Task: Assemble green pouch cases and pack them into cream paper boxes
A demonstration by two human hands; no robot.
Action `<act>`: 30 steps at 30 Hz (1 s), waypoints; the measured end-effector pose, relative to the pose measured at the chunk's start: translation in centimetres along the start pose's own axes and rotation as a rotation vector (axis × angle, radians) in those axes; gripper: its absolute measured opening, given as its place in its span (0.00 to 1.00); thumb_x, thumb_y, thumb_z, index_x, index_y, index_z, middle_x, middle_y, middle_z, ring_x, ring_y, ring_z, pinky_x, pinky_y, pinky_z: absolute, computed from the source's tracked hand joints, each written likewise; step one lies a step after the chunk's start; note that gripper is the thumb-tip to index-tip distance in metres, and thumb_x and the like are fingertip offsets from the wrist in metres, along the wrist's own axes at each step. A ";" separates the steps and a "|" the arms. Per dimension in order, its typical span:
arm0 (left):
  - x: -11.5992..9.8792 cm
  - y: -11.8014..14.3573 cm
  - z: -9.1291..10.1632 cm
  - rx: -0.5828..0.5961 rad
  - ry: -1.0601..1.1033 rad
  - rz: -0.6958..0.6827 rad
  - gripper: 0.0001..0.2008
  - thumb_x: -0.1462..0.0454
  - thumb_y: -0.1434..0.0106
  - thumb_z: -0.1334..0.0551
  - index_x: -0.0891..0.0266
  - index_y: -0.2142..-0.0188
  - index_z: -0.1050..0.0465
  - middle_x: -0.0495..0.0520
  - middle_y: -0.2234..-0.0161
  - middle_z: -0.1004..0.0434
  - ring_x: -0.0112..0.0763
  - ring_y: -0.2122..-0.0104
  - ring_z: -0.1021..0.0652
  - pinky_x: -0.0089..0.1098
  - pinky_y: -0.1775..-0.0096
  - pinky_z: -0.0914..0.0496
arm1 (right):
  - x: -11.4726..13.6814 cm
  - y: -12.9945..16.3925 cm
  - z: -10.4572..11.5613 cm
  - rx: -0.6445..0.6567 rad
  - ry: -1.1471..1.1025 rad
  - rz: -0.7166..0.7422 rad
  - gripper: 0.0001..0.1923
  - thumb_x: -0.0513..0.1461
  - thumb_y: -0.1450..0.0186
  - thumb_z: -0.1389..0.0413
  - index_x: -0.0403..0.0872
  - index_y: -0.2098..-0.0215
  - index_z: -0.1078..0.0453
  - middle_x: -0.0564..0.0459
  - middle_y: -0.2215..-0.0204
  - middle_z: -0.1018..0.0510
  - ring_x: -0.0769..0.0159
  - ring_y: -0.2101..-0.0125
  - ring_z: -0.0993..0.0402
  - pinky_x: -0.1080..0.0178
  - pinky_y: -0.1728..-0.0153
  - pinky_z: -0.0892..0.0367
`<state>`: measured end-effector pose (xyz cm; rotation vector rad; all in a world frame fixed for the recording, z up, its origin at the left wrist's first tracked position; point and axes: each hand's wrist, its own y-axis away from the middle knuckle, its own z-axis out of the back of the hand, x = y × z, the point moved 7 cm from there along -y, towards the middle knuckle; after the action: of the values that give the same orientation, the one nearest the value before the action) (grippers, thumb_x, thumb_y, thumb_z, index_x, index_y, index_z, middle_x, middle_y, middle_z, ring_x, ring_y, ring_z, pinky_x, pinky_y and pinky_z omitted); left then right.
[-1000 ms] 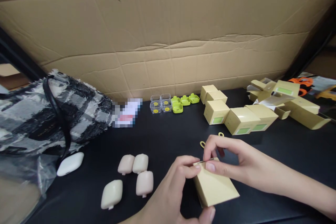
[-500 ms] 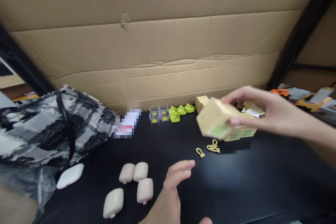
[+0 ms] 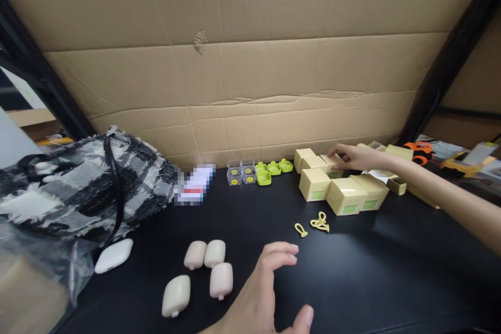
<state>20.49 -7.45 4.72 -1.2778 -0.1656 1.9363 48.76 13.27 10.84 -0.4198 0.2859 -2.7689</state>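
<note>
Right hand point(image 3: 354, 156) stretched out to about 1 o'clock, fingers flat and loosely spread on the top of a small tan carton point(image 3: 331, 163) at the back of the cluster of tan cartons point(image 3: 344, 195); it rests there rather than grips, nothing enclosed. The carton lies straight ahead of the fingertips, its long side running roughly 9 to 3 along the cardboard wall point(image 3: 250, 88). Left hand point(image 3: 270, 287) hovers low at 6 o'clock, open, fingers lightly curled, empty, well apart from the cartons; the right is plainly the nearer. Yellow loops point(image 3: 319, 223) lie between the two hands on the black surface point(image 3: 391, 271). Four pale pink cases point(image 3: 207, 269) sit at 9 o'clock of the left hand. Right thumb hidden behind the hand; cartons beyond the forearm partly covered; left wrist cut off by the lower edge.
</note>
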 end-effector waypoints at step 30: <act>3.5 -0.5 -0.7 -0.332 1.121 0.718 0.21 0.52 0.40 0.36 0.63 0.53 0.33 0.60 0.51 0.26 0.39 0.51 0.26 0.39 0.50 0.34 | 22.0 11.8 -4.2 0.108 -0.049 0.793 0.10 0.39 0.29 0.54 0.48 0.59 0.30 0.55 0.73 0.27 0.68 0.75 0.30 0.65 0.72 0.39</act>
<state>20.73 -4.96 2.11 -2.7109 0.6394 1.4103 30.87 -4.69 9.57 -0.2657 0.2241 -1.9834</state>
